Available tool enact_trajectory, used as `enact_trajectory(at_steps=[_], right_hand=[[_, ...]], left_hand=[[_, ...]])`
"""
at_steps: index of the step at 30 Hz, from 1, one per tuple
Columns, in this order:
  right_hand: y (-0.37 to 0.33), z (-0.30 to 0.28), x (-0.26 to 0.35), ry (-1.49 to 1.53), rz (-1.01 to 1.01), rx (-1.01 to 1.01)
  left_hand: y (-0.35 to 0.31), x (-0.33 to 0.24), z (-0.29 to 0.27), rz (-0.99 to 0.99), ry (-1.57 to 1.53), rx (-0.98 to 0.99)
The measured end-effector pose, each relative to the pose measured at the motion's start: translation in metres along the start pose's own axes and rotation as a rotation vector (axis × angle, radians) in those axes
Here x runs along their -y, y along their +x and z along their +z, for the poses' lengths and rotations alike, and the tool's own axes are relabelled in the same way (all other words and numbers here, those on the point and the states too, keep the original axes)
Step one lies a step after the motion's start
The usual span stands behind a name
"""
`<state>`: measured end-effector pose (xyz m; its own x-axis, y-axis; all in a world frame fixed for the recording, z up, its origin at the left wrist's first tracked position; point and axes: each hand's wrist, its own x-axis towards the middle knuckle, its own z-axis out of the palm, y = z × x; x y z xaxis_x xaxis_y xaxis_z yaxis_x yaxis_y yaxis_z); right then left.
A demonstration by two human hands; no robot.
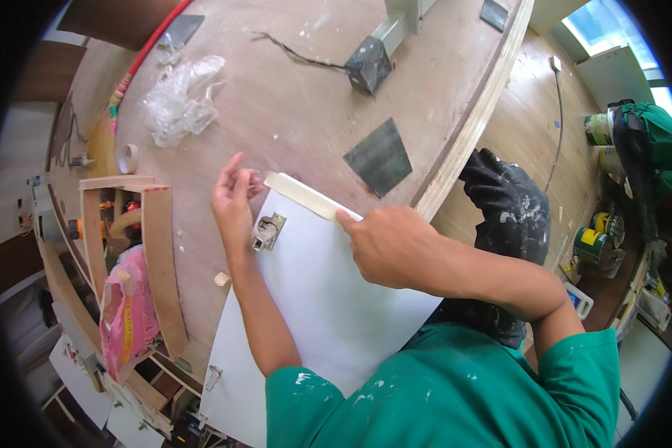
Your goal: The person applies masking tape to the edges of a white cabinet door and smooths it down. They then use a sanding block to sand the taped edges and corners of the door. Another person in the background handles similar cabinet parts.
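A white door panel [328, 299] lies across my lap and the work surface. A strip of cream masking tape [302, 196] runs along its far edge. My left hand [235, 198] is beside the tape's left end, fingers partly spread and bent, holding nothing. At the tape's right end, one fingertip of my right hand [392, 246] presses on the strip. The other right fingers are curled under, and whatever they may hold is hidden. A metal hinge [269, 231] is fixed to the panel near my left wrist, with another hinge [213, 377] lower down its left side.
Dark sandpaper [381, 157] lies beyond the panel on the dusty board [291, 97]. Farther back are a black block [369, 66] with a cord and crumpled clear plastic [179, 101]. A tape roll [128, 158], wooden box [164, 261] and pink bag [129, 310] stand left; paint cans [596, 246] right.
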<state>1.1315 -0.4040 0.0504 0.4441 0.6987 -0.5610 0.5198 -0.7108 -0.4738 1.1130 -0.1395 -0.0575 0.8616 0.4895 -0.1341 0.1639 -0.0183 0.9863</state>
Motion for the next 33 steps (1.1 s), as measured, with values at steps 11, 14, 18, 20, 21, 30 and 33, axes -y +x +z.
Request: enact_trajectory(at_steps=[11,14,18,20,21,30,33], right_hand=[[0.006,0.016,0.002,-0.017,0.033,-0.151],[0.015,0.017,-0.002,-0.075,-0.023,-0.153],[0.019,0.027,-0.001,-0.122,-0.088,-0.237],[0.018,0.028,0.001,-0.130,-0.128,-0.246],[0.016,0.026,0.003,-0.134,-0.153,-0.244],[-0.049,0.051,-0.026,0.206,-0.203,-0.508],[-0.068,0.068,-0.043,0.337,-0.377,-0.654]], left_hand=[[-0.135,-0.054,0.065,0.626,0.574,0.198],[-0.127,-0.007,0.068,0.621,0.649,0.130],[-0.124,0.001,0.058,0.706,1.000,0.247],[-0.130,0.003,0.056,0.705,1.040,0.273],[-0.132,0.002,0.053,0.720,1.052,0.275],[-0.137,0.008,0.051,0.730,1.165,0.290],[-0.131,0.010,0.049,0.715,1.133,0.293]])
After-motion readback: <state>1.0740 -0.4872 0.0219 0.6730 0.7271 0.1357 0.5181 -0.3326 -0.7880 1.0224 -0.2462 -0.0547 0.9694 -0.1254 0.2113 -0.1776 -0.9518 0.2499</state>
